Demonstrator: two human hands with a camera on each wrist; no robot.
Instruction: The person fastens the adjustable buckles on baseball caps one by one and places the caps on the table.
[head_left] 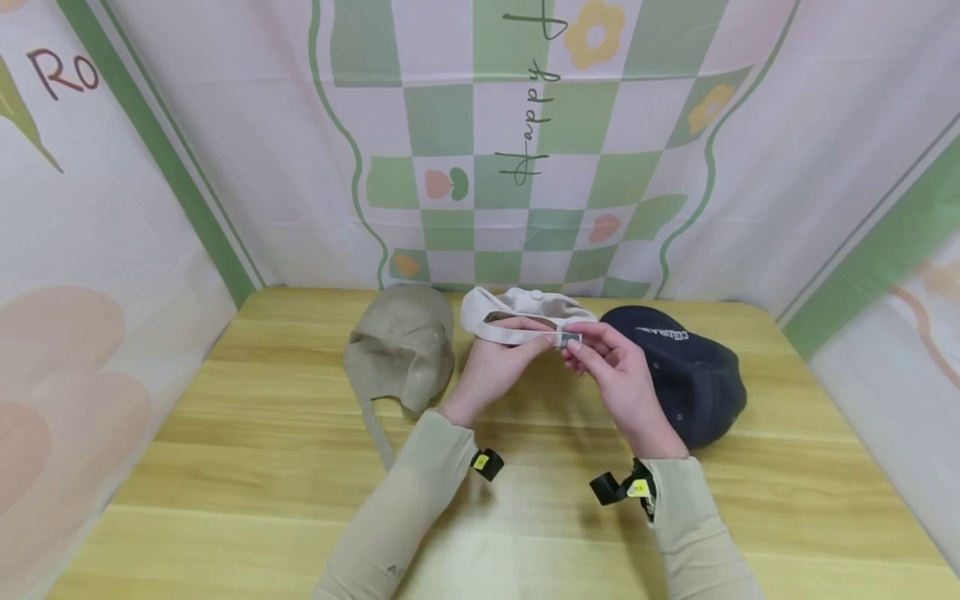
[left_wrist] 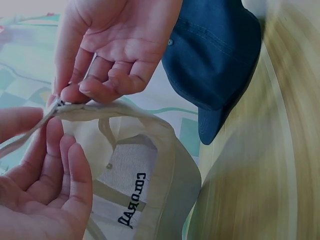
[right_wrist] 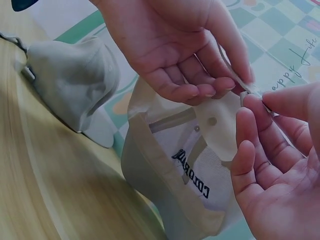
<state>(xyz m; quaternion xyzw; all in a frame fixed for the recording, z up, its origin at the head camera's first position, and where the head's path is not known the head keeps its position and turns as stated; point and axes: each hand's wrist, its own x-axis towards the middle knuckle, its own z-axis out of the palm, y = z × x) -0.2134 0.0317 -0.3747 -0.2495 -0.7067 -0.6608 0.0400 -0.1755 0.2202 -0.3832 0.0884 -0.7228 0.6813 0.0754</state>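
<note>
An off-white cap (head_left: pixel 537 302) is at the middle of the table's back, its opening facing me and dark lettering showing inside in both wrist views. My left hand (head_left: pixel 497 364) pinches the cap's back strap (head_left: pixel 504 335) between thumb and fingers. Beside it, my right hand (head_left: pixel 621 373) pinches the strap's end at a small greyish buckle (head_left: pixel 568 340). The fingertips of both hands nearly meet there. In the left wrist view the strap (left_wrist: pixel 25 137) runs out past the left fingers; the fingers partly hide the buckle.
A khaki cap (head_left: pixel 405 333) lies left of the hands, its loose strap (head_left: pixel 377 433) trailing forward on the wooden table (head_left: pixel 247 483). Close to the right hand sits a navy cap (head_left: pixel 693 383) with white lettering. A patterned curtain (head_left: pixel 292 167) hangs behind the table.
</note>
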